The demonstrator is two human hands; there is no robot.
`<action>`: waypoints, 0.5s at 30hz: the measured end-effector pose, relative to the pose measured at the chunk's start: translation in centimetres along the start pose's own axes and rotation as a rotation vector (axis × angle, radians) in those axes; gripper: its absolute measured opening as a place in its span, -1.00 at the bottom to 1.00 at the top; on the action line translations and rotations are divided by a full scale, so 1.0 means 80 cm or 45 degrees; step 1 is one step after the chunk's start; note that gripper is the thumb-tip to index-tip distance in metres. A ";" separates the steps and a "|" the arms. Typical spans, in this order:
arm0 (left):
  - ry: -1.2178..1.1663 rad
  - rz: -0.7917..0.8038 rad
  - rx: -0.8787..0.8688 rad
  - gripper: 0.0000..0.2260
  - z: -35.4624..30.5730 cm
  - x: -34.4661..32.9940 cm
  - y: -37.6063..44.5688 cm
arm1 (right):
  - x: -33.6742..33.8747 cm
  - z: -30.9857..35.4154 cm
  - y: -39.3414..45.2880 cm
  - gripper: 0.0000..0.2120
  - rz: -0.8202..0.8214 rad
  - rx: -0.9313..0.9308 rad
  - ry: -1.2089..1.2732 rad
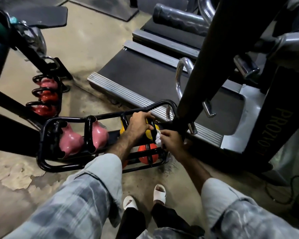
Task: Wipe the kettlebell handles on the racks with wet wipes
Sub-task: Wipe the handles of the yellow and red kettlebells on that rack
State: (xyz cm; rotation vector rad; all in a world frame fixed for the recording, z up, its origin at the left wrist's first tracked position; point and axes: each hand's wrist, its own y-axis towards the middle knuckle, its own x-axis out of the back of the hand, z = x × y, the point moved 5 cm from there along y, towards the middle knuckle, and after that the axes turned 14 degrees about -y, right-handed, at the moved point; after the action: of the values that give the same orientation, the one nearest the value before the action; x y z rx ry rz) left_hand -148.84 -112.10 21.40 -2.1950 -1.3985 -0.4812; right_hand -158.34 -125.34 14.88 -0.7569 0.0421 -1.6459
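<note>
A low black rack (41, 145) on the floor holds two pink kettlebells (70, 141), yellow ones and an orange one (148, 155). My left hand (139, 122) grips the top of the black handle (154, 129) of a yellow kettlebell (148, 133) at the rack's right end. My right hand (171, 139) pinches a crumpled white wet wipe (158, 138) against that handle's lower part. A second yellow kettlebell (122, 130) shows just left of my left wrist.
A second rack (60, 94) at the left holds pink and red kettlebells (46, 107). A treadmill (145, 75) lies behind the rack, and a dark machine post (205, 66) rises at the right. My feet in white sandals (160, 192) stand on worn concrete.
</note>
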 end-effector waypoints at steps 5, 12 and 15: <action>-0.013 -0.026 0.002 -0.57 0.003 -0.002 -0.003 | -0.010 0.017 0.024 -0.71 0.328 -0.251 -0.041; 0.004 -0.030 -0.028 -0.52 0.004 -0.004 -0.004 | 0.011 -0.006 -0.001 -0.83 -0.092 0.128 -0.228; -0.050 -0.045 -0.059 -0.48 0.008 -0.004 -0.013 | 0.013 0.001 -0.007 -0.81 -0.157 0.137 -0.156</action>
State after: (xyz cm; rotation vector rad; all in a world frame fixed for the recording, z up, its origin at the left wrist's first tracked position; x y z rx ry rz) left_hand -149.89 -111.65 20.92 -2.2313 -1.4622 -0.4905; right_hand -158.80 -126.09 15.64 -0.7894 -0.1818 -1.7003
